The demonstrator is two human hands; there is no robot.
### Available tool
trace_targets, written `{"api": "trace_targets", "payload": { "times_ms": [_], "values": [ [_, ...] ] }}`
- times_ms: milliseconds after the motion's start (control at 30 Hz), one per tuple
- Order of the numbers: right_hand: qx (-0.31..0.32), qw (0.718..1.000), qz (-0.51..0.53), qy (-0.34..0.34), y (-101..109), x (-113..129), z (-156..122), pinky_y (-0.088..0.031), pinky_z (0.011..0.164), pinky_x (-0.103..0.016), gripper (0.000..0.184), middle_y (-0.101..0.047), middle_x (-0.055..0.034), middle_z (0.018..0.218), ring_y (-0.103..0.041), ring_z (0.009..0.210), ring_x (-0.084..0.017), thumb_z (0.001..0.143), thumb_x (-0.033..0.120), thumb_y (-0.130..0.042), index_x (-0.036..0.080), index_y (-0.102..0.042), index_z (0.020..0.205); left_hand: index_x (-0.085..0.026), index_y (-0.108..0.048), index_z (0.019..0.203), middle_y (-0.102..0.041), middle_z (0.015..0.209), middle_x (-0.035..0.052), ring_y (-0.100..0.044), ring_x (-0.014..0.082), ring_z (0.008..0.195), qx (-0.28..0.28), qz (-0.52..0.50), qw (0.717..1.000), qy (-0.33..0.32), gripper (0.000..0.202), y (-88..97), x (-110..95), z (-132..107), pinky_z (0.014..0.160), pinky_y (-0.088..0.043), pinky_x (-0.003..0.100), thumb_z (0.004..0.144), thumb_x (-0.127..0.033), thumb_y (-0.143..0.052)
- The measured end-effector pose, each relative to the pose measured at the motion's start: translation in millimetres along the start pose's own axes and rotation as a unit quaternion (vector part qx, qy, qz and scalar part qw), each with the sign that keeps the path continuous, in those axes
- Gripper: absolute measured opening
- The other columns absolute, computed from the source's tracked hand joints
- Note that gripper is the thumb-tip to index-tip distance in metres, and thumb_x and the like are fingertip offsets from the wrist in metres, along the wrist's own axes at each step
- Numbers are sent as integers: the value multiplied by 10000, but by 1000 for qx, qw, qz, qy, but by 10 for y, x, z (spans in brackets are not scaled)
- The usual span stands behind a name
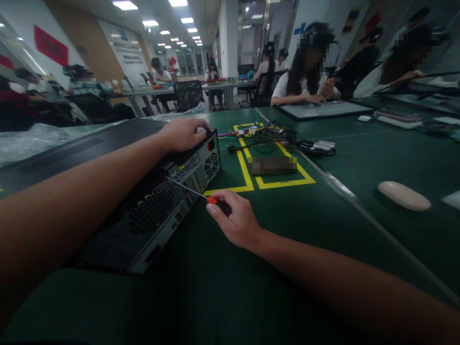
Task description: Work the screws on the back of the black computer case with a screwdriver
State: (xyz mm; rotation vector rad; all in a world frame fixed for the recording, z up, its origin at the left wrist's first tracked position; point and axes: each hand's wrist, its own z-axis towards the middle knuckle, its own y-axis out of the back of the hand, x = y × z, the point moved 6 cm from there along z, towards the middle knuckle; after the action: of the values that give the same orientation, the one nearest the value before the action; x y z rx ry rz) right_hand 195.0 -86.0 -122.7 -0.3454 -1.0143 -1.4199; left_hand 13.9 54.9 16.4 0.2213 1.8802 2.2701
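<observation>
Computer [151,211], green tabletop [305,211], peopled room [228,43]

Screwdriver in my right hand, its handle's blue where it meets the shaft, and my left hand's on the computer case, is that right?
Not quite: the head view shows the screwdriver handle is orange-red where it meets the shaft, not blue. It is in your right hand, and your left hand is on the computer case.
</observation>
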Motion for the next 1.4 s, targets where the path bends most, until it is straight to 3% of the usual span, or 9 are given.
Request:
{"api": "trace_targets", "payload": {
  "times_ms": [233, 467, 733, 967, 1233, 1400],
  "values": [
    [1, 1000, 8, 8, -16, -16, -7, -570, 794, -335, 238, -797, -47, 1009, -724, 857, -199, 1130, 451, -668, 231, -759, 1149, -249, -784, 1528, -814, 1165, 128, -753, 351, 1142, 1, 19, 1000, 2, 608, 18, -36, -14, 1017, -532, 453, 1034, -428, -478],
    [-2, 1000, 4, -9, -11, -31, -18, -577, 807, -337, 252, -785, -6, 996, -725, 840, -195, 1008, 407, -810, 280, -661, 1168, -252, -804, 1512, -819, 1159, 147, -745, 354, 1109, -2, -5, 1000, 4, 595, 17, -28, -15, 1004, -521, 486, 1013, -398, -516],
    [-6, 999, 35, -3, -39, -73, -7, -597, 844, -354, 138, -785, -13, 1009, -738, 863, -196, 1036, 352, -743, 279, -657, 1114, -254, -793, 1520, -817, 1170, 121, -741, 339, 1124, -2, 4, 1000, 10, 599, 17, -25, -19, 1022, -533, 457, 1031, -418, -488],
    [-5, 999, 35, -12, -37, -77, -8, -601, 859, -362, 140, -790, -16, 1020, -748, 888, -202, 1042, 357, -754, 280, -666, 1117, -284, -797, 1520, -820, 1200, 128, -746, 350, 1133, -2, 1, 1000, 12, 580, 10, -14, -8, 1020, -533, 473, 1029, -409, -515],
    [0, 1000, 18, -19, -30, -54, -3, -593, 845, -349, 142, -787, -11, 1010, -744, 876, -198, 1038, 350, -768, 279, -668, 1110, -246, -802, 1513, -824, 1138, 141, -747, 364, 1112, -4, -3, 1000, 5, 609, 24, -41, -22, 1018, -534, 500, 1005, -404, -506],
    [2, 1000, 14, -16, -25, -54, -6, -595, 849, -358, 139, -790, -19, 1021, -743, 884, -202, 1031, 343, -748, 276, -662, 1116, -263, -797, 1507, -811, 1124, 127, -741, 346, 1085, -4, 1, 1000, 7, 589, 25, -36, -27, 1006, -539, 472, 1015, -410, -509]
  ]
}}
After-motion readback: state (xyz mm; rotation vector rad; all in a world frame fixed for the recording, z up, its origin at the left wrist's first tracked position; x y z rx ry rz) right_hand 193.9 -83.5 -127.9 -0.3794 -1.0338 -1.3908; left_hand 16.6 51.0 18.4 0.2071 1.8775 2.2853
